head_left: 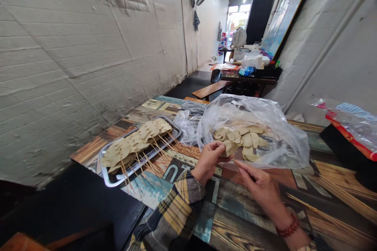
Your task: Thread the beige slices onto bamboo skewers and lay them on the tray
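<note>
Pinched between the fingers of my left hand (209,160) is a thin, pale greyish-beige food slice (229,148). My right hand (260,184) grips a thin wooden skewer (235,160) whose tip is at the slice; whether it has pierced through I cannot tell. Just behind both hands, an open clear plastic bag (282,141) holds a pile of loose slices (250,141). To the left, a metal tray (110,180) carries several loaded skewers (138,137), slices heaped on the far side and bare sticks pointing over the near rim.
Loose bamboo skewers (324,217) lie at the table's right, near a black container (338,147) with red-edged plastic packaging (350,133). A crumpled clear bag (186,127) sits between tray and large bag. Beyond are a bench (211,89) and a cluttered second table (235,76).
</note>
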Action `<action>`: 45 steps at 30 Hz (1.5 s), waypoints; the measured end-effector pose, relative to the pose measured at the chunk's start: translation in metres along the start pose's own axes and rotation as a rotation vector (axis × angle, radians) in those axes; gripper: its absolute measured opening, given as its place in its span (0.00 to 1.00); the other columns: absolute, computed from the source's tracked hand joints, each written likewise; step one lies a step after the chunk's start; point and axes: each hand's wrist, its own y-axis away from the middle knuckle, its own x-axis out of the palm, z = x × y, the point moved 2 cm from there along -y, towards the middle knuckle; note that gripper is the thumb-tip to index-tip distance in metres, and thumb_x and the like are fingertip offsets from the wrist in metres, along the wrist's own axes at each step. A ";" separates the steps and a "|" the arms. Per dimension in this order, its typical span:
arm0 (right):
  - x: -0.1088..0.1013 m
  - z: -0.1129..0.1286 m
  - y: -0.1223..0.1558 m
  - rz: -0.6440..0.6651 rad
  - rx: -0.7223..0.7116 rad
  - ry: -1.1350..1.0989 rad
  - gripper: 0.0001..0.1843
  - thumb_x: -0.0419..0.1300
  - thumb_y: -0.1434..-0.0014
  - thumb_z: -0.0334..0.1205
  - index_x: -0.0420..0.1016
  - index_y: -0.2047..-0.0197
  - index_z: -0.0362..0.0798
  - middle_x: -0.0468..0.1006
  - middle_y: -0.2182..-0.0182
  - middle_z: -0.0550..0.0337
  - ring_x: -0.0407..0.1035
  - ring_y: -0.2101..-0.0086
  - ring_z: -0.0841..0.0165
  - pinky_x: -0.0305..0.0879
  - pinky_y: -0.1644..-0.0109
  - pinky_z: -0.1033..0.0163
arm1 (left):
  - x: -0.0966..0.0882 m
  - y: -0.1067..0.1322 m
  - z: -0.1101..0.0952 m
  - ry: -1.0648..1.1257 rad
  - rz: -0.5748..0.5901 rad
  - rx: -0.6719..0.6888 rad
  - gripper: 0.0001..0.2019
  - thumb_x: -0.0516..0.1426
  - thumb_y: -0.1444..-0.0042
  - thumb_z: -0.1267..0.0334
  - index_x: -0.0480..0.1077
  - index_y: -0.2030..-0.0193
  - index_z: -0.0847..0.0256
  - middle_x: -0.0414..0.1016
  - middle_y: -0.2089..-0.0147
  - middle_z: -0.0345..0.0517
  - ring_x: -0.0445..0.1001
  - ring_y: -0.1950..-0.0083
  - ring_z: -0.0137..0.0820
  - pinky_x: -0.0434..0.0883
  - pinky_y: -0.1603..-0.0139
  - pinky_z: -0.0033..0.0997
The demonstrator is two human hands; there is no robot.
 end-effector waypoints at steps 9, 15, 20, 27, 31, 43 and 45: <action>-0.001 0.005 0.000 -0.003 0.030 0.000 0.17 0.54 0.39 0.42 0.82 0.55 0.49 0.84 0.64 0.56 0.79 0.64 0.60 0.76 0.63 0.61 | 0.000 -0.002 -0.001 -0.098 -0.019 0.106 0.18 0.68 0.62 0.53 0.70 0.72 0.65 0.69 0.72 0.39 0.69 0.72 0.25 0.73 0.66 0.32; 0.000 0.005 0.001 -0.002 0.063 0.013 0.17 0.52 0.38 0.44 0.81 0.60 0.46 0.82 0.74 0.56 0.76 0.74 0.64 0.69 0.73 0.64 | -0.002 -0.004 0.001 -0.204 -0.018 0.134 0.16 0.66 0.58 0.54 0.69 0.73 0.65 0.66 0.76 0.37 0.64 0.75 0.22 0.66 0.70 0.25; 0.003 0.005 0.001 -0.005 0.081 0.031 0.17 0.51 0.37 0.45 0.79 0.64 0.47 0.76 0.81 0.61 0.69 0.80 0.68 0.62 0.76 0.66 | -0.004 -0.006 0.002 -0.293 0.004 0.174 0.13 0.63 0.54 0.56 0.69 0.74 0.65 0.65 0.76 0.38 0.62 0.74 0.22 0.61 0.71 0.24; 0.005 0.003 -0.002 -0.043 0.092 0.008 0.17 0.51 0.37 0.47 0.77 0.68 0.48 0.71 0.84 0.64 0.66 0.81 0.69 0.60 0.75 0.66 | 0.002 -0.002 0.002 -0.399 0.083 0.199 0.13 0.62 0.52 0.57 0.68 0.76 0.66 0.63 0.77 0.38 0.59 0.74 0.22 0.55 0.72 0.23; 0.007 -0.003 -0.002 -0.046 0.123 -0.093 0.17 0.51 0.37 0.49 0.75 0.68 0.49 0.68 0.85 0.66 0.64 0.81 0.70 0.59 0.75 0.67 | 0.005 -0.001 0.002 -0.295 0.142 0.139 0.14 0.64 0.54 0.56 0.71 0.72 0.66 0.65 0.75 0.38 0.60 0.74 0.21 0.57 0.72 0.23; 0.012 0.002 -0.003 0.018 0.099 -0.177 0.15 0.52 0.36 0.45 0.76 0.65 0.48 0.72 0.80 0.65 0.67 0.78 0.70 0.60 0.73 0.67 | 0.001 -0.006 -0.001 -0.156 0.046 0.021 0.17 0.68 0.59 0.52 0.73 0.73 0.65 0.69 0.75 0.39 0.65 0.75 0.22 0.64 0.71 0.23; 0.012 0.004 -0.003 0.005 0.091 -0.174 0.14 0.52 0.36 0.44 0.76 0.65 0.48 0.76 0.77 0.63 0.69 0.75 0.69 0.61 0.71 0.67 | 0.000 -0.007 -0.003 -0.161 0.011 0.053 0.17 0.68 0.59 0.52 0.74 0.72 0.65 0.69 0.75 0.39 0.65 0.74 0.22 0.64 0.71 0.23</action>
